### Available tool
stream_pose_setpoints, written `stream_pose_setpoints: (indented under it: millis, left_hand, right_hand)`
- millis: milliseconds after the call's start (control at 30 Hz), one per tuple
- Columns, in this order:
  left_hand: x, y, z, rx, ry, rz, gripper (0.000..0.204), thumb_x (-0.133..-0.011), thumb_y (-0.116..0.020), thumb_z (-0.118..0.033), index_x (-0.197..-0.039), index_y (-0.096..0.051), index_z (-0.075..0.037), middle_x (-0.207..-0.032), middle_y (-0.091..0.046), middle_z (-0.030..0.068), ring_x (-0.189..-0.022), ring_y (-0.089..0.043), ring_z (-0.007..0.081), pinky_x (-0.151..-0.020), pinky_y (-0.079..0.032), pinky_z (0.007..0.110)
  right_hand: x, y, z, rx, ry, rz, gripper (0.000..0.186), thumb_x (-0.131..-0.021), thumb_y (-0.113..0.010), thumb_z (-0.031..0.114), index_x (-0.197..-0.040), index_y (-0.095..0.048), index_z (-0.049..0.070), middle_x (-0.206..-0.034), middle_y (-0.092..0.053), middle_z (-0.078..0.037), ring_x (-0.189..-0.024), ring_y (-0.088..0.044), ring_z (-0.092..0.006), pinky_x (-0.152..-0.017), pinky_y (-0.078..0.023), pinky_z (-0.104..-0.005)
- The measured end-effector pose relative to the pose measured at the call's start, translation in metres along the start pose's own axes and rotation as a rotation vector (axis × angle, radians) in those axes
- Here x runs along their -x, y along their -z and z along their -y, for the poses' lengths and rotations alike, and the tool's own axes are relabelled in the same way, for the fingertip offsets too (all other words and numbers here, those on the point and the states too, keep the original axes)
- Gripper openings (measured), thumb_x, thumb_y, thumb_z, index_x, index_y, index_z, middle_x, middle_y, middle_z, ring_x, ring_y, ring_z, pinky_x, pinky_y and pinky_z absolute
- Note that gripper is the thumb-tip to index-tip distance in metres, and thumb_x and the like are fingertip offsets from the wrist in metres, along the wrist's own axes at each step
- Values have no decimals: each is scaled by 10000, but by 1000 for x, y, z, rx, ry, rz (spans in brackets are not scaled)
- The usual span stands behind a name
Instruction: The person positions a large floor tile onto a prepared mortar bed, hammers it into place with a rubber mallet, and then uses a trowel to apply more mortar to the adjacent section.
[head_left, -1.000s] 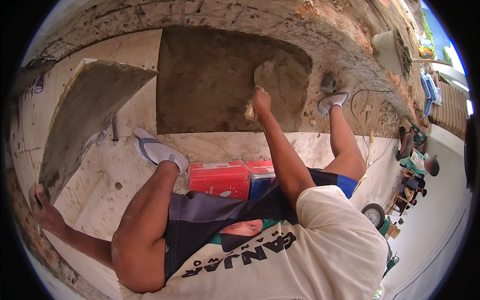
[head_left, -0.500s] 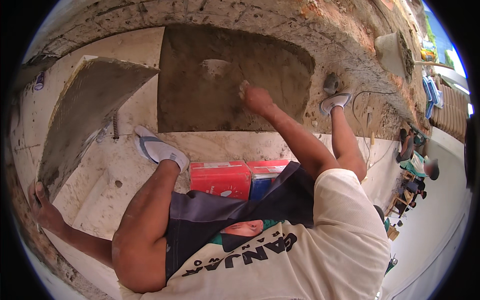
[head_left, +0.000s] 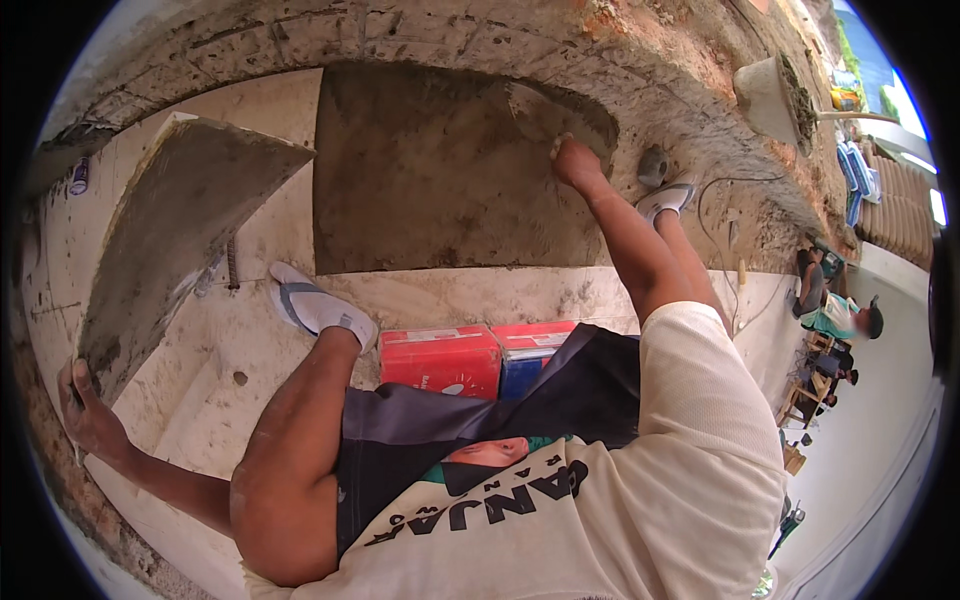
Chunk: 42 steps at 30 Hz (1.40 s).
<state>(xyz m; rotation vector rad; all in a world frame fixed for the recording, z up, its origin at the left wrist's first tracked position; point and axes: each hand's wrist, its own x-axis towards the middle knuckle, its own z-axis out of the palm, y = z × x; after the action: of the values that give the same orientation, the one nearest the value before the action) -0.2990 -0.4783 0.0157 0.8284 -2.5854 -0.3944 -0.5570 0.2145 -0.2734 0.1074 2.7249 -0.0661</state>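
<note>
One mortar bed (head_left: 430, 190) | left hand (head_left: 93, 410) gripping slab (head_left: 190, 230) | right hand (head_left: 580, 165) gripping trowel (head_left: 535, 112) | white wall (head_left: 870, 430)

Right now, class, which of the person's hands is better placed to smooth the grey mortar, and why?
Probably the right hand: it grips the trowel, whose blade is at the grey mortar. The left hand is away from it, holding a corner of the tilted slab.
</note>
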Motion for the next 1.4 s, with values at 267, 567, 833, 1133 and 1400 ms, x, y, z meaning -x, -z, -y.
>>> stream_pose_setpoints:
  millis: [267, 567, 833, 1133, 1400]
  left_hand:
    - [2, 0, 5, -53, 11, -10, 529, -909, -569, -505, -1087, -642, -13, -999, -639, 110, -930, -574, 236, -857, -431, 337]
    - [7, 4, 4, -96, 14, -24, 566, -903, -558, -543, -1117, -643, -26, -1065, -646, 109, -991, -580, 250, -882, -430, 355]
    - [6, -2, 3, -85, 7, -28, 556, -898, -575, -537, -1111, -652, -29, -1036, -646, 99, -976, -581, 231, -885, -431, 335]
    - [-2, -6, 14, -6, -44, -52, 474, -905, -611, -444, -1100, -658, -14, -1015, -658, 83, -958, -594, 194, -882, -447, 314]
    - [11, -4, 12, -50, 37, -100, 509, -892, -613, -481, -1131, -664, -35, -1049, -674, 102, -998, -602, 209, -921, -435, 332]
  right_hand:
    - [-5, -41, -68, -89, -130, -70, 500, -850, -583, 415, -1045, -631, -43, -1030, -635, -292, -1062, -582, -417, -888, -474, -473]
    - [29, -36, -27, -702, -272, -14, 459, -874, -564, 345, -1015, -629, -87, -1083, -623, -296, -1076, -583, -410, -852, -471, -426]
    - [-2, -41, -49, -1239, -564, 2, 508, -929, -506, 331, -1259, -506, -54, -916, -617, -161, -718, -621, -265, -617, -501, -406]
    - [33, -75, 128, -967, -81, 182, 524, -943, -503, 424, -1192, -565, -33, -1096, -622, -273, -1019, -608, -382, -824, -470, -441]
    - [120, -23, 171, -160, 501, 288, 371, -937, -512, 344, -1084, -546, 6, -929, -634, -285, -894, -596, -478, -756, -470, -522]
